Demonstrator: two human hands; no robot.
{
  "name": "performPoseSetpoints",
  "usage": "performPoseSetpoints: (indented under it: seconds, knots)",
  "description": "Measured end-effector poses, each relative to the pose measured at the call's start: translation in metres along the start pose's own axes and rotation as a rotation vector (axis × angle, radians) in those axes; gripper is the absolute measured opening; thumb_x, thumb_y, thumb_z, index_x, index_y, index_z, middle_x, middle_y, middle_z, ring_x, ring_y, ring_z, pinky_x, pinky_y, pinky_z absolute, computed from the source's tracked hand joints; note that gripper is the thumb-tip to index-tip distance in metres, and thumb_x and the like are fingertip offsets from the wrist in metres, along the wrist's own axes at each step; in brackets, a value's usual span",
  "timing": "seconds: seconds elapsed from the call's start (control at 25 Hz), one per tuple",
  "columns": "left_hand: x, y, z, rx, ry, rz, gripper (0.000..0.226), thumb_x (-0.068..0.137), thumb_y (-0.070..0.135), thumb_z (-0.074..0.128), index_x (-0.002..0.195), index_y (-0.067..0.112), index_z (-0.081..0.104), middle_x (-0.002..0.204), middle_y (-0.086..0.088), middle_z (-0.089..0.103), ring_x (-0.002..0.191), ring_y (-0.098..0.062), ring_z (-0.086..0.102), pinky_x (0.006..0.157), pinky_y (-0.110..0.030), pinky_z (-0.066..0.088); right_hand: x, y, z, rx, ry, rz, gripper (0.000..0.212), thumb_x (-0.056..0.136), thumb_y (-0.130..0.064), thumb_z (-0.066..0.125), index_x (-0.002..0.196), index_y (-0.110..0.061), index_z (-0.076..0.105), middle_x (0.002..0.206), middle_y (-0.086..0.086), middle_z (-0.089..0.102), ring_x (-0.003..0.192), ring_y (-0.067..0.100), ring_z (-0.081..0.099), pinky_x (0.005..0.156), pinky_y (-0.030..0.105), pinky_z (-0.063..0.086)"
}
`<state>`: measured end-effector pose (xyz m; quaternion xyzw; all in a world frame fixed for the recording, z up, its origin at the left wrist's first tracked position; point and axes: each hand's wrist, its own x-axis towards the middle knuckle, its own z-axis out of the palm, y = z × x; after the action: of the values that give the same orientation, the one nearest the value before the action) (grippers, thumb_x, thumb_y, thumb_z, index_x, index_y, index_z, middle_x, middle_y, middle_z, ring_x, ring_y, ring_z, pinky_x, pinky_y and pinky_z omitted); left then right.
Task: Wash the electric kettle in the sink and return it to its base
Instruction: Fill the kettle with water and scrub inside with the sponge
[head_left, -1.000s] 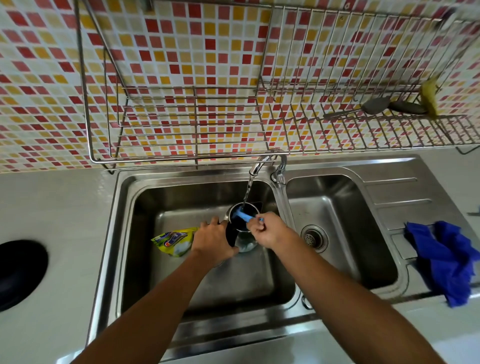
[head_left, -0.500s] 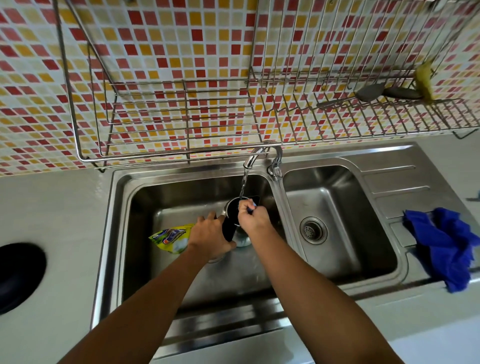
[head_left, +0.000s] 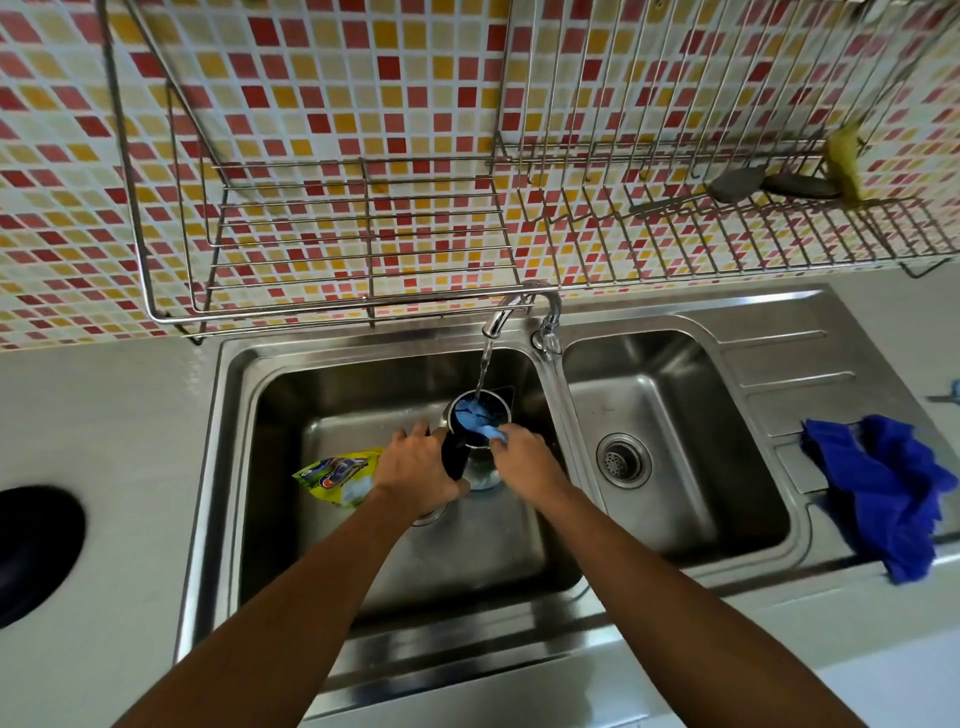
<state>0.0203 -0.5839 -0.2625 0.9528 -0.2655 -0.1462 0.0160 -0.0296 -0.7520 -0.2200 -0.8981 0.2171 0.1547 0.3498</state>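
Note:
The steel electric kettle (head_left: 475, 470) stands in the left sink basin (head_left: 332, 395), its open mouth under the running tap (head_left: 519, 306). My left hand (head_left: 415, 473) grips the kettle's black handle on its left side. My right hand (head_left: 524, 457) pinches a light blue cloth or sponge (head_left: 478, 418) that reaches down into the kettle's mouth. Water falls from the spout into the kettle. The black round kettle base (head_left: 31, 551) sits on the counter at the far left edge.
A yellow-green detergent pouch (head_left: 337, 475) lies in the left basin beside my left hand. The right basin (head_left: 675, 405) has a drain strainer. A dark blue cloth (head_left: 883, 488) lies on the drainboard. A wire dish rack (head_left: 363, 234) holding utensils hangs above the sink.
My right hand drew back from over the kettle's mouth to its right rim, so the blue cloth now shows inside. The left hand keeps its grip on the handle.

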Motion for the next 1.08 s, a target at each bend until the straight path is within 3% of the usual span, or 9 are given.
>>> performPoseSetpoints:
  seconds: [0.12,0.2,0.28,0.32,0.44,0.76,0.92,1.0,1.08]
  knots:
    - [0.000,0.000,0.002,-0.014,0.007,-0.034,0.084,0.065,0.075,0.046,0.130,0.023,0.055,0.124,-0.004,0.060,0.114,-0.028,0.054,0.095,-0.042,0.045,0.015,0.001,-0.004,-0.276,0.025,-0.114,0.039,0.097,-0.044,0.042,0.125,-0.019,0.054,0.104,0.009,0.067,0.093,0.029,0.066,0.078,0.040,0.055]
    - [0.000,0.000,0.004,-0.039,0.007,-0.061,0.088,0.060,0.078,0.040,0.126,0.023,0.056,0.122,-0.004,0.061,0.113,-0.030,0.055,0.092,-0.043,0.048,0.031,0.004,-0.015,-0.182,0.057,-0.078,0.042,0.095,-0.050,0.042,0.104,-0.018,0.067,0.094,0.010,0.069,0.086,0.028,0.065,0.076,0.036,0.052]
    - [0.001,-0.001,0.006,-0.043,-0.003,-0.070,0.092,0.056,0.079,0.036,0.126,0.023,0.057,0.121,-0.004,0.061,0.114,-0.031,0.055,0.092,-0.044,0.048,0.051,0.007,-0.029,-0.028,0.215,-0.033,0.048,0.095,-0.050,0.046,0.073,-0.012,0.066,0.074,0.008,0.066,0.071,0.026,0.062,0.069,0.034,0.052]
    - [0.000,0.000,0.006,-0.045,-0.002,-0.073,0.093,0.056,0.079,0.035,0.126,0.022,0.057,0.122,-0.005,0.060,0.114,-0.031,0.055,0.093,-0.044,0.049,0.061,0.007,-0.037,0.055,0.316,-0.003,0.051,0.094,-0.049,0.048,0.067,-0.009,0.065,0.070,0.006,0.067,0.068,0.025,0.063,0.068,0.035,0.054]
    - [-0.001,0.000,0.003,-0.058,0.006,-0.079,0.093,0.058,0.078,0.039,0.129,0.021,0.056,0.125,-0.007,0.057,0.115,-0.032,0.056,0.096,-0.044,0.049,0.084,0.003,-0.060,0.252,0.430,0.079,0.053,0.090,-0.052,0.053,0.072,-0.009,0.075,0.071,0.007,0.074,0.071,0.025,0.070,0.074,0.036,0.058]
    - [-0.001,-0.001,0.003,-0.067,0.010,-0.083,0.095,0.055,0.080,0.037,0.131,0.024,0.054,0.125,-0.006,0.057,0.113,-0.030,0.057,0.094,-0.043,0.050,0.098,0.007,-0.086,0.297,0.494,0.162,0.048,0.096,-0.041,0.050,0.082,-0.005,0.077,0.086,0.016,0.075,0.090,0.032,0.070,0.089,0.037,0.054]
    - [0.000,-0.001,0.005,-0.067,-0.015,-0.072,0.097,0.055,0.081,0.034,0.130,0.024,0.054,0.124,-0.005,0.059,0.116,-0.030,0.056,0.095,-0.044,0.049,0.078,-0.005,-0.084,0.283,0.500,0.185,0.064,0.096,-0.056,0.041,0.095,0.000,0.070,0.100,0.021,0.070,0.098,0.037,0.064,0.084,0.040,0.049]
    - [0.002,-0.002,0.007,-0.053,-0.028,-0.057,0.094,0.056,0.081,0.033,0.129,0.025,0.054,0.124,-0.004,0.060,0.116,-0.030,0.055,0.095,-0.045,0.048,0.058,-0.011,-0.068,0.161,0.387,0.089,0.060,0.093,-0.062,0.041,0.104,-0.008,0.064,0.099,0.016,0.069,0.095,0.032,0.065,0.078,0.034,0.047]
    - [0.002,-0.003,0.008,-0.034,-0.029,-0.039,0.092,0.059,0.080,0.032,0.129,0.024,0.054,0.123,-0.003,0.061,0.115,-0.030,0.054,0.095,-0.046,0.047,0.038,-0.016,-0.046,-0.012,0.131,-0.036,0.056,0.085,-0.067,0.050,0.112,-0.018,0.058,0.098,0.008,0.069,0.089,0.027,0.067,0.077,0.033,0.051]
